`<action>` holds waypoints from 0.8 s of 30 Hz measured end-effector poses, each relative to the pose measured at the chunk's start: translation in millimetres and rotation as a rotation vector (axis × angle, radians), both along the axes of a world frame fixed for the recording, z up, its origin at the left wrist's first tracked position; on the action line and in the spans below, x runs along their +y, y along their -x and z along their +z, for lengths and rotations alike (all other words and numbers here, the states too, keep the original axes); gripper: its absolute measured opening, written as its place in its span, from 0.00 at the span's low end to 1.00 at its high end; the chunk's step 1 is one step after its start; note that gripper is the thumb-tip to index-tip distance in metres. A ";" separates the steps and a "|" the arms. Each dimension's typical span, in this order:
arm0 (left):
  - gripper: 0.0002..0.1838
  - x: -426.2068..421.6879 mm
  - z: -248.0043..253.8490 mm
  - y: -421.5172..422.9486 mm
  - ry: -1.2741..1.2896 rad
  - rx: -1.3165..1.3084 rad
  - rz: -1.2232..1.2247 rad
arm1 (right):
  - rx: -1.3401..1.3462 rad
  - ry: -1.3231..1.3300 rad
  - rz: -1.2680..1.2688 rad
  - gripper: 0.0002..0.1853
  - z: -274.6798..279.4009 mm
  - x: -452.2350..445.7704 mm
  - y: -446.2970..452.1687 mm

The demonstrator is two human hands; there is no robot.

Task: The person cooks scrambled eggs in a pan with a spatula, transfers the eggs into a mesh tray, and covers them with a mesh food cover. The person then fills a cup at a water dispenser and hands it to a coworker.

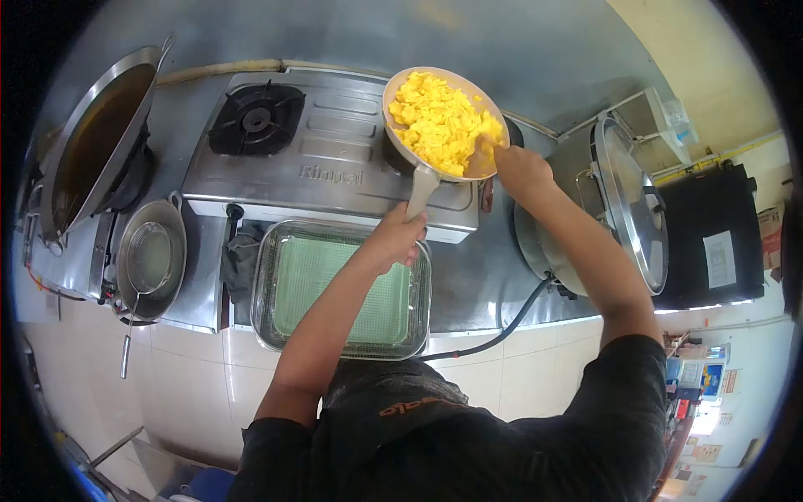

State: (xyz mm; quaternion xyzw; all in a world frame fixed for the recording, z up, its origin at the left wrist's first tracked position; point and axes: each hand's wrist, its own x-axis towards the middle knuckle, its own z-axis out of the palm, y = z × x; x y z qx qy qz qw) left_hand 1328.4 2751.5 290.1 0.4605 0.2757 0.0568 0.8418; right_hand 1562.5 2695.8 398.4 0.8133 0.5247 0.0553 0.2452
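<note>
Head view: we see the left hand wrapped around the pale handle of a pan, fingers curled in, some of them out of sight behind the grip. The pan is over the right side of the stove, hiding whatever is directly under it. Yellow, lumpy food covers most of the pan's inside.

The right hand is at the pan's right edge, closed on a brownish utensil that reaches into the food; blur and the food hide its end, so we can't tell its shape. We can't make out each finger either.

In front of the stove we have a clear tray with wire mesh over a green base, partly covered by the left forearm. Left of the stove: bare burner on its left side, then a strainer over a deep vessel, and a tilted wok with unclear dark contents. Right: large lidded pot on the counter, partly behind the right forearm.
</note>
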 end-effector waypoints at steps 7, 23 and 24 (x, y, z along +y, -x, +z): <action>0.11 -5.4 2.9 -2.9 0.018 0.005 0.026 | -0.023 -0.077 -0.005 0.12 51.8 -6.8 17.9; 0.14 -1.8 -1.3 -3.9 0.011 0.043 -0.024 | 0.956 -0.384 -0.470 0.36 -27.8 55.7 -63.1; 0.14 -1.0 0.4 -4.4 -0.001 0.057 -0.027 | 0.892 -0.381 -0.407 0.36 -15.8 51.2 -48.2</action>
